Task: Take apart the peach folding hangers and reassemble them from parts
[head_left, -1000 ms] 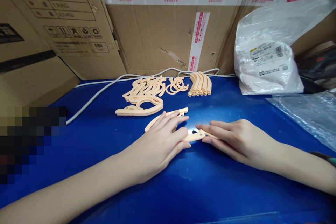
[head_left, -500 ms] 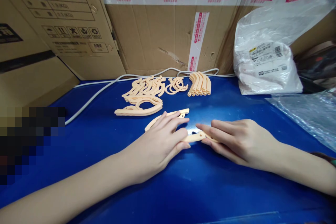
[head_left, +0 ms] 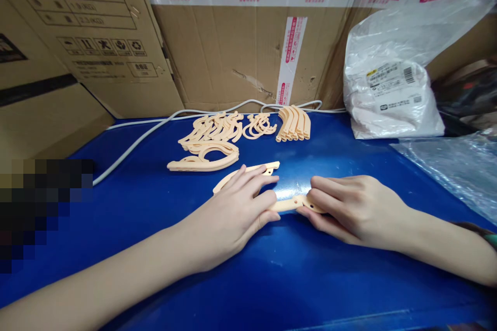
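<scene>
A cream plastic folding clothes hanger [head_left: 287, 205] lies under my hands on the blue tabletop. My left hand [head_left: 248, 201] presses over its middle, thumb and index finger closed on the near arm. The far curved arm [head_left: 229, 178] shows beyond those fingers. At the right end of the near arm, my right hand [head_left: 349, 207] pinches a short holed piece [head_left: 312, 205] that meets the arm. Its fingers are curled and hide part of that piece. I cannot tell whether the two parts are joined.
Folded hangers [head_left: 204, 165] lie behind my left hand. Farther back are piles of thin curved pieces [head_left: 217, 126], hooks [head_left: 259, 126] and hollow arms [head_left: 294, 123]. A white cable [head_left: 140, 150] runs along the cardboard boxes [head_left: 229, 51]. A plastic bag [head_left: 394, 98] stands back right, beside clear wrap [head_left: 458, 165].
My right index finger has drawn back and curled in, baring the holes at the joint. A small dark spot beside the near arm no longer shows. My left hand keeps its place.
</scene>
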The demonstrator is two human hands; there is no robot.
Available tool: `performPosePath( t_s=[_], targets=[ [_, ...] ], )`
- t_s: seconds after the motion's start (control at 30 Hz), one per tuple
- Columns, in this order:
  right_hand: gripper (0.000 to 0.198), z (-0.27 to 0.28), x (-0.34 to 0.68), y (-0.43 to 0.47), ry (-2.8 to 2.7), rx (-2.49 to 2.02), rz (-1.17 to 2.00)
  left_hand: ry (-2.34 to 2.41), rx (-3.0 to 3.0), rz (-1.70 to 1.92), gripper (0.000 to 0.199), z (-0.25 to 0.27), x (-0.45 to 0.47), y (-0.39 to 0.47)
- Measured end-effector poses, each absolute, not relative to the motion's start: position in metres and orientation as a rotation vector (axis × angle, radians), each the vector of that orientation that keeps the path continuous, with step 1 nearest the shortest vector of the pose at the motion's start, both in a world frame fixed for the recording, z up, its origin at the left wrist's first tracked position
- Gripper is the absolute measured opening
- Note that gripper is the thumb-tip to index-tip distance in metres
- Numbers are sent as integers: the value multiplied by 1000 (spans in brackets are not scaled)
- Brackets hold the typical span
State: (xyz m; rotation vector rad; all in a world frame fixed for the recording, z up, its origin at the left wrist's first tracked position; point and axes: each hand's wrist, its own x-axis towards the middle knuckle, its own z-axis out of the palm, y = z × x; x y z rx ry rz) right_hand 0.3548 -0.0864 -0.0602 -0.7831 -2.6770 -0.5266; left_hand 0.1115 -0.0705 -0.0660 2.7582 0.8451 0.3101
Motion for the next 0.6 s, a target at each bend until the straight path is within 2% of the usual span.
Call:
performPosePath(
  t_s=[0.2, 0.6],
  targets=[
    [35, -61, 355, -86, -2685, -798, -525, 834, 2745, 332, 29, -66, 111, -70],
    [40, -62, 351, -87, -2662, -876, -327, 776, 2791, 288, 29, -65, 112, -71]
  ],
)
